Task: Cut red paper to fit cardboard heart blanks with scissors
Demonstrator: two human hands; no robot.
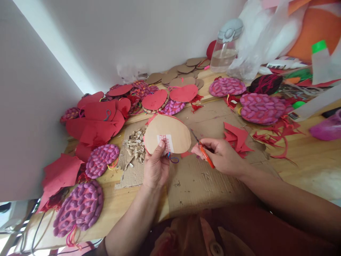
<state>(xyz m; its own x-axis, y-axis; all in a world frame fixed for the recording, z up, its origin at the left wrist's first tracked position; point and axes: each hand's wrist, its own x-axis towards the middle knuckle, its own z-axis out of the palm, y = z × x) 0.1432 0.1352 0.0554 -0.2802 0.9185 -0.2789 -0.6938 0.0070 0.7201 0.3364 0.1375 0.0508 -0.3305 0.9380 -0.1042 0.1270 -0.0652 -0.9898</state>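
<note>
My left hand (pixel 156 169) grips a rounded, heart-like cardboard piece (pixel 173 131) by its lower edge, thumb on a printed white label. Red paper peeks out along the piece's left and top edges, and a blue cord loop (pixel 174 159) hangs at its bottom. To the right, my right hand (pixel 221 156) is closed around scissors with orange handles (pixel 206 156). Their dark blades point up and left, close to the cardboard's right edge. Whether the blades touch it I cannot tell. Under both hands lies a flat cardboard sheet (pixel 202 188).
Dried shells (pixel 135 145) are heaped left of the held piece. Purple-studded discs (pixel 80 208) and red paper hearts (pixel 98 112) crowd the left side. Red scraps (pixel 237 138) lie right. Brown cardboard hearts (pixel 177 73) and a water bottle (pixel 223 53) stand by the wall.
</note>
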